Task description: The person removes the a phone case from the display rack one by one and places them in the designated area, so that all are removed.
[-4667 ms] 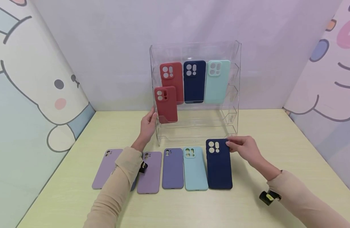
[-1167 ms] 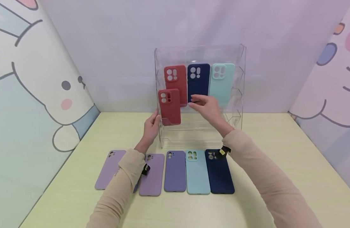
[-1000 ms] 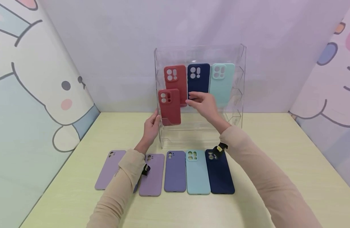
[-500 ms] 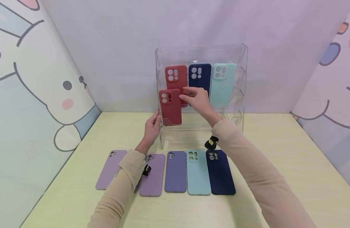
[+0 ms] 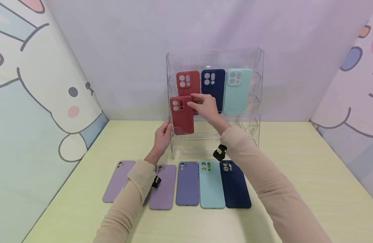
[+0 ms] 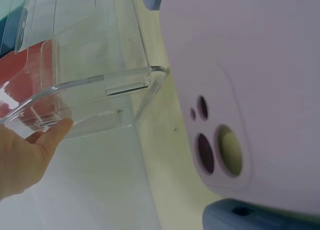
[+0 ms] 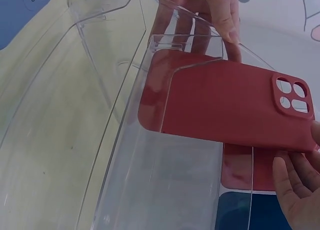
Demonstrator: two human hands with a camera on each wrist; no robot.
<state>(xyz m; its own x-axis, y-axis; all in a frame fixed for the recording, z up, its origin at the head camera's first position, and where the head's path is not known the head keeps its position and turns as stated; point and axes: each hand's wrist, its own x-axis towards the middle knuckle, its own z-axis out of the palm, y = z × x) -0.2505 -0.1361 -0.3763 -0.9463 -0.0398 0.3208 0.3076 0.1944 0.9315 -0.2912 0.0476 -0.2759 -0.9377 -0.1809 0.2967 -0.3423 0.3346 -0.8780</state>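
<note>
Between the thumb and fingers of the right hand (image 5: 204,106), the upper right corner of the front red phone case (image 5: 182,118) is pinched. The case stands upright below and to the left of these fingers, its lower end behind the clear lip of a tier in a transparent tiered display rack (image 5: 201,148). To the left of the case's lower end, the left hand (image 5: 161,137) grips the side panel of the rack, thumb and fingers on its edge.

Behind the right fingertips, on a higher tier, stands the rear red phone case (image 5: 194,88), partly overlapped by the front one. Immediately right of it is the upper navy phone case (image 5: 213,88), partly covered by the hand; farther right of the fingers, the mint phone case (image 5: 236,96).

Below both hands, phone cases lie flat on the pale table (image 5: 77,202). From left to right: the outer lilac case (image 5: 117,184), a bluish case (image 5: 146,199) mostly hidden under the left sleeve (image 5: 125,199), the inner lilac case (image 5: 166,192), the violet case (image 5: 187,185), the light-blue case (image 5: 212,189) and the lower navy case (image 5: 237,192).
</note>
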